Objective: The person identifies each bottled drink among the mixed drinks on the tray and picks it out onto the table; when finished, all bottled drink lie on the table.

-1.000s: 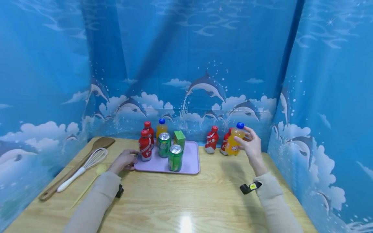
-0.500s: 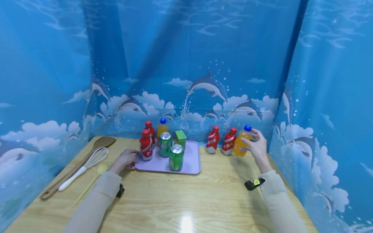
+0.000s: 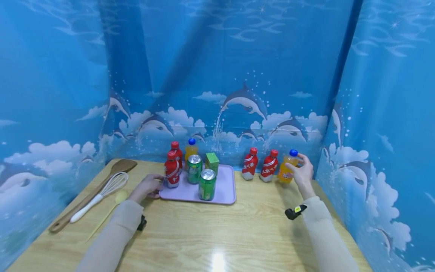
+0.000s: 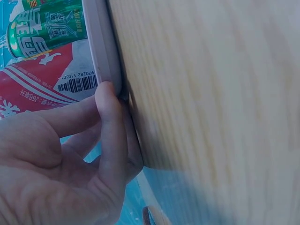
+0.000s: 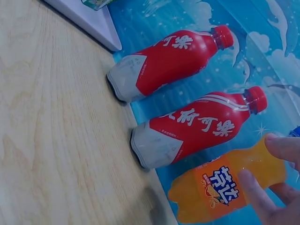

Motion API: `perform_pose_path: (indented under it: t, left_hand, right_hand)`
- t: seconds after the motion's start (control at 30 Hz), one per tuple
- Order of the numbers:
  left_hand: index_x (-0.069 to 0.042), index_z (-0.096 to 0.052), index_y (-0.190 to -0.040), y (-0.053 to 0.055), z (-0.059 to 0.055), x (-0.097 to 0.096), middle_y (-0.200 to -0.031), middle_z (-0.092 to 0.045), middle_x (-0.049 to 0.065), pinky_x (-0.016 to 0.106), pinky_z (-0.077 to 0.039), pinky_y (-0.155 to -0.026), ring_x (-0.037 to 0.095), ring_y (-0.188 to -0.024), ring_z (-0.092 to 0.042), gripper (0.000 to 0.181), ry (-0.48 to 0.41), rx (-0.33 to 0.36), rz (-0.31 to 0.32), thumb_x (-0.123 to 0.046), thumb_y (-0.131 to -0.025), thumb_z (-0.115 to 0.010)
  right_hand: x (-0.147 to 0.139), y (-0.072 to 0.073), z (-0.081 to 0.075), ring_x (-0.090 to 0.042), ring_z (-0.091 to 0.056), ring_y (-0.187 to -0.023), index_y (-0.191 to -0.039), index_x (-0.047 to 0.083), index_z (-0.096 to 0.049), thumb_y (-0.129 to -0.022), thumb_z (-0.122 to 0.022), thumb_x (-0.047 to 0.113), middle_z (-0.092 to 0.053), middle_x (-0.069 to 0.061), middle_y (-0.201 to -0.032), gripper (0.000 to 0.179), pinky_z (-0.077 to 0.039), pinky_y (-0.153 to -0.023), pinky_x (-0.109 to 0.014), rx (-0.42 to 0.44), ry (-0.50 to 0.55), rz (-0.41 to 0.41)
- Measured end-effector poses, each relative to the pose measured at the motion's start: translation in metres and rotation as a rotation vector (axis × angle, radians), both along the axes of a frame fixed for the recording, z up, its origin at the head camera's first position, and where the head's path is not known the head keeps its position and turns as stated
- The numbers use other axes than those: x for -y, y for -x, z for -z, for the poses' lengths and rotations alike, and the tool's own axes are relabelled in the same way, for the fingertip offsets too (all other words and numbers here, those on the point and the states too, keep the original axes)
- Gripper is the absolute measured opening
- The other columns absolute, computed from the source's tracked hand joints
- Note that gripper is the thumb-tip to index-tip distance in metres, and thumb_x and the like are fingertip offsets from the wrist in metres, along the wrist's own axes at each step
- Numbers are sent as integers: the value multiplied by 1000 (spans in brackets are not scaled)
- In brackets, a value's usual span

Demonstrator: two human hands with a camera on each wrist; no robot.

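In the head view my right hand [image 3: 301, 172] holds an orange soda bottle [image 3: 284, 172] with a blue cap, thumb and fingers around its upper part. The bottle is upright; whether its base touches the table cannot be told. Just left of it stand two red cola bottles [image 5: 201, 124] [image 5: 173, 61]. My left hand [image 3: 149, 186] grips the left edge of a pink tray [image 3: 224, 192], its fingertips at the rim in the left wrist view. On the tray are two red bottles [image 3: 172, 172], another orange bottle [image 3: 191, 151], two green cans [image 3: 207, 185] and a green box [image 3: 212, 162].
On the left of the wooden table [image 3: 190, 234] lie a wooden spatula [image 3: 91, 194], a whisk [image 3: 102, 194] with a white handle and a pale yellow spoon [image 3: 108, 211]. Blue dolphin-print curtains [image 3: 221, 75] enclose the back and sides.
My right hand has carried the orange soda bottle to the right and lowered it beside the two red bottles, uncovering the nearer one. The left hand has stayed at the tray's edge.
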State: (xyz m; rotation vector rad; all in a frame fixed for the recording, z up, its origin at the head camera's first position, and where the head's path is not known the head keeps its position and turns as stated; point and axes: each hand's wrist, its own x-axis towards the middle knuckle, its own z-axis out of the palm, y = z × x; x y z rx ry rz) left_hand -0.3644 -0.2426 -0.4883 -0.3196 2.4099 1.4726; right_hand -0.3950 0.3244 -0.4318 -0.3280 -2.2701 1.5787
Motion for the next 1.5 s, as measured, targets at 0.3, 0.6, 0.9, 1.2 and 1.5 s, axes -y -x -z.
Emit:
perform_pose_path:
  t: [0.3,0.6,0.9,1.2,1.5]
  left_hand:
    - [4,-42,-155,1,1,-1,-118,-58,22,24,-62,-64,17,-79,-62,64,5,6,-6,7,-93,-56]
    - [5,-43,-154,0,-1,-1,-131,-53,27,23,-61,-62,15,-73,-61,63,-11,-8,-9,7,-93,-55]
    - [3,-43,-155,2,-1,-1,-122,-57,23,24,-62,-64,17,-80,-61,63,11,19,-14,6,-94,-57]
    - [5,-41,-155,1,-7,-1,-121,-56,23,23,-62,-64,17,-80,-61,64,-8,-3,-2,8,-93,-56]
    - [4,-40,-156,0,-3,-1,-130,-54,27,24,-62,-64,17,-78,-60,66,-7,4,-5,8,-92,-56]
  right_hand:
    - [-4,10,9,-44,-58,-136,-160,15,-42,-99,-73,15,-47,-23,-161,69,-66,-69,-25,31,-52,52]
    - [-9,17,15,-45,-61,-132,-160,15,-42,-100,-72,16,-47,-24,-161,68,-68,-72,-32,56,-48,79]
    - [-9,17,17,-45,-59,-134,-162,12,-38,-101,-69,13,-47,-25,-160,68,-67,-71,-30,67,-47,61]
    - [-14,13,19,-47,-46,-146,-164,11,-30,-106,-62,20,-42,-26,-162,67,-52,-112,-62,54,-135,50]
    - [-15,10,24,-48,-39,-150,-166,11,-27,-106,-61,27,-40,-27,-163,71,-36,-124,-65,61,-251,52]
